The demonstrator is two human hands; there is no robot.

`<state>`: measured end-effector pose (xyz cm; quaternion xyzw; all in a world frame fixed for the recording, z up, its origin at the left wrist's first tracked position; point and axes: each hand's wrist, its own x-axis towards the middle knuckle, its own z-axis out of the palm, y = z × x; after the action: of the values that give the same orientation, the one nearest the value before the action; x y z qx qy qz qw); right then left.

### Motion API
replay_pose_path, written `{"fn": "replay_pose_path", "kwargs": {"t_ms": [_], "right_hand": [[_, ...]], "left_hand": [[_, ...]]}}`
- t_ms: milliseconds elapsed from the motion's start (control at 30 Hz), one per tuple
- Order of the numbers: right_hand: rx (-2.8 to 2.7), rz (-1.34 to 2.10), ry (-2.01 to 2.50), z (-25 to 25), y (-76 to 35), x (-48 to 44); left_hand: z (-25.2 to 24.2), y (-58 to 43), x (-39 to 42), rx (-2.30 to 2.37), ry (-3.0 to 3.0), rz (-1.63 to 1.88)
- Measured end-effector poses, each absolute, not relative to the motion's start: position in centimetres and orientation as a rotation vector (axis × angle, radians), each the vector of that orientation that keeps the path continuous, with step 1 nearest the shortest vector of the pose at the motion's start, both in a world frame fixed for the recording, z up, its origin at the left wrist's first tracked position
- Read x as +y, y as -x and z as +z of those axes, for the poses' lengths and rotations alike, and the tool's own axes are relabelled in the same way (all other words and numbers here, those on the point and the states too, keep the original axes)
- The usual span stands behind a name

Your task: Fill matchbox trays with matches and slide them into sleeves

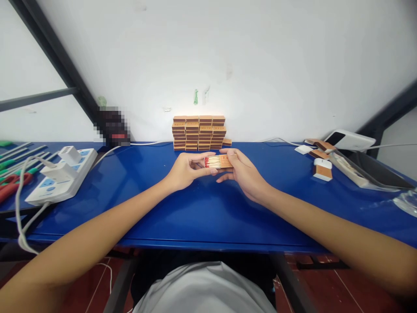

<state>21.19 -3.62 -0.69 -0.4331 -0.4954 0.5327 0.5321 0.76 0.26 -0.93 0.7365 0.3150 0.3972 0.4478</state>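
A matchbox point(225, 161) is held above the blue table between my two hands, its tray slid partly out to the left. Red-tipped matches point(213, 162) lie side by side in the exposed tray. My left hand point(187, 171) pinches the tray end, with the thumb at its near side and fingers at the far side. On the right, my right hand point(245, 173) grips the orange sleeve, thumb on top, some lower fingers apart from it. Behind the hands, against the wall, stands a stack of matchboxes point(199, 132) in several columns.
A white power strip point(70, 174) with plugs and cables lies at left, beside screwdrivers point(24, 158) and red-handled scissors point(13, 184). At right are loose matchboxes point(322, 173), a white device point(350, 140) and a dark pouch point(374, 169). The blue table point(202, 221) meets the wall.
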Motion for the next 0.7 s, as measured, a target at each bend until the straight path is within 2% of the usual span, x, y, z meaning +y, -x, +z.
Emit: {"fn": "replay_pose_path", "kwargs": {"t_ms": [433,700], "right_hand": [[-1.230,1.030,0.954,-0.97,-21.69,-2.75],[-1.326,1.131,0.958,-0.70,-22.04,-2.86]], "left_hand": [[-0.74,-1.39,0.03,0.675,-1.483,0.875],[-0.93,-0.92,0.32,0.672,-1.405,0.870]]}}
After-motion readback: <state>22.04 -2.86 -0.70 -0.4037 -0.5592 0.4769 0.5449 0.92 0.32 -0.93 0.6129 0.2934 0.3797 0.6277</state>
